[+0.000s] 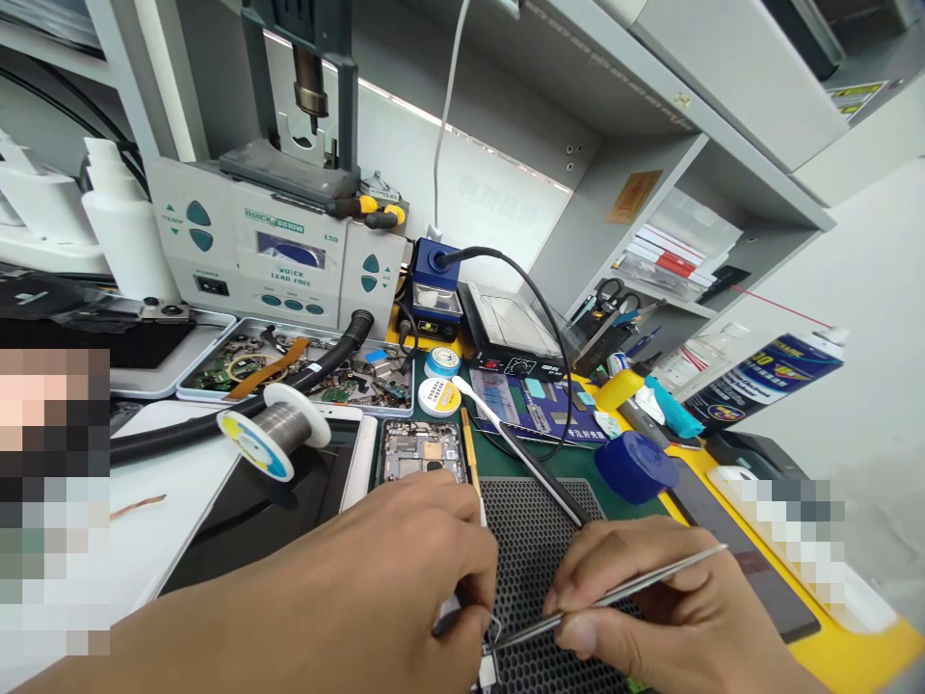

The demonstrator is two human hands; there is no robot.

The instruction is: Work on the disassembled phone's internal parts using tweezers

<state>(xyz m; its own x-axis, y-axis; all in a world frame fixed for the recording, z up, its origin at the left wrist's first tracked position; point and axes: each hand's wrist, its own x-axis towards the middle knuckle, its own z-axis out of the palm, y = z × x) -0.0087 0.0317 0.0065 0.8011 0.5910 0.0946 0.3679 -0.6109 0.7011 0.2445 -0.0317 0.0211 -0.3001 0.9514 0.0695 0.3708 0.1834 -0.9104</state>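
Spool: beyond our left fingers, off to their left.
Phone board: just past our left knuckles; we'd best not nudge it.
Left hand: thumb and forefinger pinch a dark piece, mostly hidden; a steady pinch should help.
Small white part: just below our left fingertips, at the tweezer tips, over the mat; contact is unclear.
Tweezers: ahead of our right fingers, slanting leftward; light pressure seems wise.
Right hand: thumb and fingers grasp the tweezers.
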